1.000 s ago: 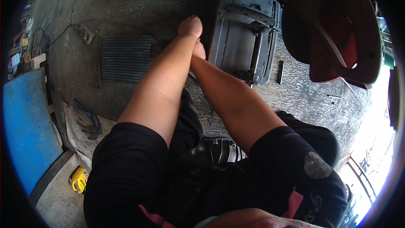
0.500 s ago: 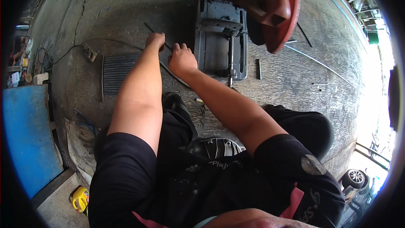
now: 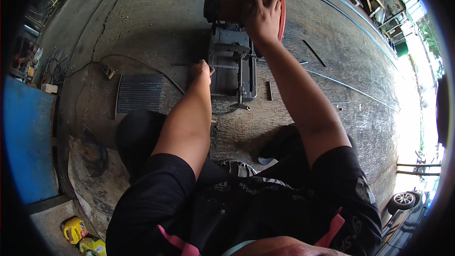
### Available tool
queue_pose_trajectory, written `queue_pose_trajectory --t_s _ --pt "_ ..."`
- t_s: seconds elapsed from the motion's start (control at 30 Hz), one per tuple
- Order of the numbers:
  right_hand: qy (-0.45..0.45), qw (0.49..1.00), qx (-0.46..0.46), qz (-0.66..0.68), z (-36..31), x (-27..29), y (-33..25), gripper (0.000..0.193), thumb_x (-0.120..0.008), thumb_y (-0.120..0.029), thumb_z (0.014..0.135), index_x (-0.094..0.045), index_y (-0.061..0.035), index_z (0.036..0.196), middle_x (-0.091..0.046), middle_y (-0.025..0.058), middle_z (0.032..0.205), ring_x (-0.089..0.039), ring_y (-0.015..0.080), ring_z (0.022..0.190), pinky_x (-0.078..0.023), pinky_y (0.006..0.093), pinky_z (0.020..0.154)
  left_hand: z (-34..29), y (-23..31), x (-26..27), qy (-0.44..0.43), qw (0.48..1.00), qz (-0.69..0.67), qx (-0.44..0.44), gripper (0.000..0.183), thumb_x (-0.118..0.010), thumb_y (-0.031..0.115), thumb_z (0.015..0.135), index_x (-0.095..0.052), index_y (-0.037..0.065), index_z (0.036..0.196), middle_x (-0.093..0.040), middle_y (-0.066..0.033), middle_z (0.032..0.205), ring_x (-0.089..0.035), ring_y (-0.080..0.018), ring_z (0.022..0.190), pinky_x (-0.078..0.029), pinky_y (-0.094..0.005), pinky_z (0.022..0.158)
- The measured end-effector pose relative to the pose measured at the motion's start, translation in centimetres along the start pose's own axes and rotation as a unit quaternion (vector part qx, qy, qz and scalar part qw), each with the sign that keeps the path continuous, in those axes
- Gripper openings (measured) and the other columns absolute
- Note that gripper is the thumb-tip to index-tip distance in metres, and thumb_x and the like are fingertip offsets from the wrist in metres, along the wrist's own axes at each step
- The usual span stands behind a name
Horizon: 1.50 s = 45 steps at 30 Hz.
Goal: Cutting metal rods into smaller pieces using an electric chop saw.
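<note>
In front of me on the floor stands a cut-off saw [image 3: 252, 78] with a dark motor and a round red blade guard [image 3: 282, 12]. My right hand [image 3: 263, 16] is closed over the top of the saw head, beside the guard; the grip under its fingers is mostly hidden. At the left edge of the saw's base, my left hand [image 3: 202, 71] grips a thin dark metal bar [image 3: 225, 67]. The bar sticks out to the left of the hand and lies across the base, near the vise screw [image 3: 241, 76].
Several dark bars [image 3: 140, 94] lie side by side at left, near a cable [image 3: 168, 77]. Short offcuts [image 3: 269, 91] and a long thin rod [image 3: 350, 87] lie right of the saw. A blue panel [image 3: 28, 142] stands far left, with yellow containers [image 3: 75, 230] below it.
My right hand has left the bar and taken hold of the saw head, which now sits lower. My left hand has moved right, bringing the bar onto the saw's base.
</note>
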State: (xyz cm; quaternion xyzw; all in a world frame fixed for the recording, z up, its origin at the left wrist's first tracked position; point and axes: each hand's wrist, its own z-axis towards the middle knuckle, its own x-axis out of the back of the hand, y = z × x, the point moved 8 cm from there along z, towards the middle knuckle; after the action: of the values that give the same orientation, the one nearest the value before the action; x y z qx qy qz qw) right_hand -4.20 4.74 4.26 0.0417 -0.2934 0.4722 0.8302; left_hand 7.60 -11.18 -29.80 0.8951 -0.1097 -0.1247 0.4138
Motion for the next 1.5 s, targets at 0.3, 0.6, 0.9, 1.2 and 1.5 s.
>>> queue_pose_trajectory --t_s 0.3,0.6,0.9,1.2,1.5 --pt "-0.216 0.974 -0.065 -0.035 10.7 -1.8 1.3 0.038 -0.050 -0.016 0.083 -0.048 -0.0057 0.119 -0.038 0.0294 0.122 -0.044 0.0441 0.111 -0.040 0.0488 0.092 -1.4 2.4 0.4 0.047 0.995 -0.089 -0.017 0.052 -0.036 0.040 0.097 -0.052 -0.008 0.109 -0.054 -0.0174 0.111 -0.061 -0.0305 0.091 -0.061 -0.0343 0.066" --pt "-0.223 0.971 -0.089 -0.020 11.4 -2.5 1.3 0.036 -0.048 -0.014 0.086 -0.048 -0.0045 0.120 -0.036 0.0261 0.127 -0.041 0.0446 0.114 -0.040 0.0468 0.093 1.4 -0.3 0.6 0.055 0.994 -0.092 0.013 0.049 -0.036 0.038 0.097 -0.051 -0.007 0.110 -0.055 -0.0169 0.108 -0.062 -0.0289 0.090 -0.061 -0.0333 0.066" --pt "-0.030 0.990 0.131 0.044 7.3 2.6 -2.5 0.025 -0.055 -0.020 0.082 -0.055 -0.0101 0.105 -0.051 0.0220 0.104 -0.049 0.0388 0.098 -0.044 0.0439 0.083 1.4 -1.6 -0.6 0.024 0.987 -0.158 0.033 0.053 -0.033 0.041 0.097 -0.045 -0.008 0.113 -0.053 -0.0221 0.106 -0.063 -0.0274 0.077 -0.060 -0.0307 0.068" --pt "-0.313 0.848 -0.367 0.218 -19.0 -10.2 1.2 0.023 -0.057 -0.026 0.087 -0.059 -0.0077 0.100 -0.059 0.0135 0.085 -0.059 0.0295 0.066 -0.047 0.0365 0.063 0.2 0.0 0.2 0.049 0.968 -0.244 0.010 0.049 -0.034 0.032 0.098 -0.042 -0.013 0.116 -0.056 -0.0252 0.105 -0.061 -0.0318 0.095 -0.058 -0.0356 0.079" --pt "-0.232 0.420 -0.707 0.519 -25.5 -23.3 0.9 0.035 -0.053 -0.040 0.091 -0.057 -0.0068 0.100 -0.056 0.0071 0.081 -0.054 0.0203 0.060 -0.044 0.0312 0.049 0.0 2.5 -0.9 -0.003 0.990 -0.110 -0.085 0.047 -0.047 0.040 0.094 -0.056 -0.005 0.106 -0.062 -0.0173 0.098 -0.061 -0.0240 0.085 -0.049 -0.0353 0.077"
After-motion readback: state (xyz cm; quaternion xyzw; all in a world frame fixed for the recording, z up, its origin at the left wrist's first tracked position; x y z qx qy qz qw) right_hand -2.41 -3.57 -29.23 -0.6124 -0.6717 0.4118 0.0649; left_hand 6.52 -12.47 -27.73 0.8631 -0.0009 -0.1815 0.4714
